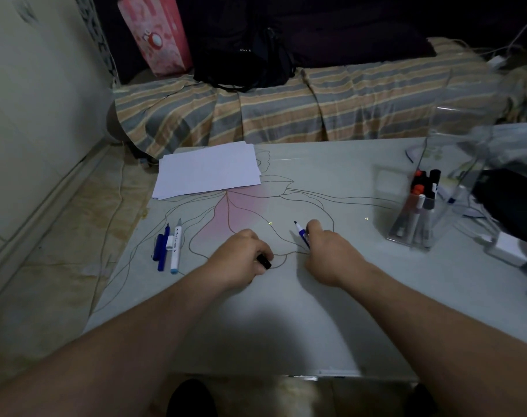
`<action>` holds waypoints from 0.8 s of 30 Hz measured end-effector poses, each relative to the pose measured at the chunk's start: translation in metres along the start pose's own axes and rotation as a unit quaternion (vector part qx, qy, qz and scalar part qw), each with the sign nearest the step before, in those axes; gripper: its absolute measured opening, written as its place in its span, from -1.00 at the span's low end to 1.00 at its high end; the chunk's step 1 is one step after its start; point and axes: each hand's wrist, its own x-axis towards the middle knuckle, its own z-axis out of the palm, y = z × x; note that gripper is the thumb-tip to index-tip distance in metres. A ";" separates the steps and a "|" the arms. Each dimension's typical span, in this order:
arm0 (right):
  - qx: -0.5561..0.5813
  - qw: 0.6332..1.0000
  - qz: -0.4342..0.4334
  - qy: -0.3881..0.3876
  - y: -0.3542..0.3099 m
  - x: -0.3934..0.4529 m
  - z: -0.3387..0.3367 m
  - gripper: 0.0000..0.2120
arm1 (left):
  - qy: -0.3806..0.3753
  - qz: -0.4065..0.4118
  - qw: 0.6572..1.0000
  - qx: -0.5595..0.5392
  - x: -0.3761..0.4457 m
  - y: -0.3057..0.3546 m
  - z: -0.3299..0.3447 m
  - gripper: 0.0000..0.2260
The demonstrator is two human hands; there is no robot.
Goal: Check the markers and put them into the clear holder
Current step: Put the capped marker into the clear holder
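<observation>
- Surface [331,296]: a pale glass top printed with a pink flower and thin brown outlines; both forearms reached across it from the near edge
- Left hand [241,257]: fingers were curled round a black cap [264,262], whose end projected from the fist toward the right
- Right hand [328,251]: gripped an uncapped blue marker [301,231], its dark tip pointing up and away to the left, just above the surface; the barrel was mostly hidden by the fingers
- The two hands lay near each other but apart, over the lower edge of the flower print
- Loose markers [168,246]: three lay side by side to the left of the left hand, two dark blue and one white with a light blue end
- Clear holder [418,212]: stood at the right of the surface, well apart from the hands, and held several markers upright or leaning, some with orange caps and some with black
- Stack of white paper [208,171]: lay at the far left corner of the surface
- Bed [286,106]: covered in striped cloth, ran behind the surface; a black bag [244,61] and a pink gift bag [156,34] rested on it
</observation>
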 end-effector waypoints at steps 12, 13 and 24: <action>-0.069 0.993 -0.061 0.075 0.001 -0.009 -0.018 -0.73 | 0.051 -0.051 0.981 -0.181 0.000 0.017 -0.006 -0.83; -0.079 0.992 -0.068 0.077 0.000 -0.010 -0.018 -0.73 | 0.051 -0.050 0.983 -0.172 0.000 0.018 -0.007 -0.83; -0.112 0.970 -0.163 0.140 0.000 -0.009 -0.016 -0.74 | 0.079 0.070 0.993 -0.060 0.001 0.029 -0.016 -0.81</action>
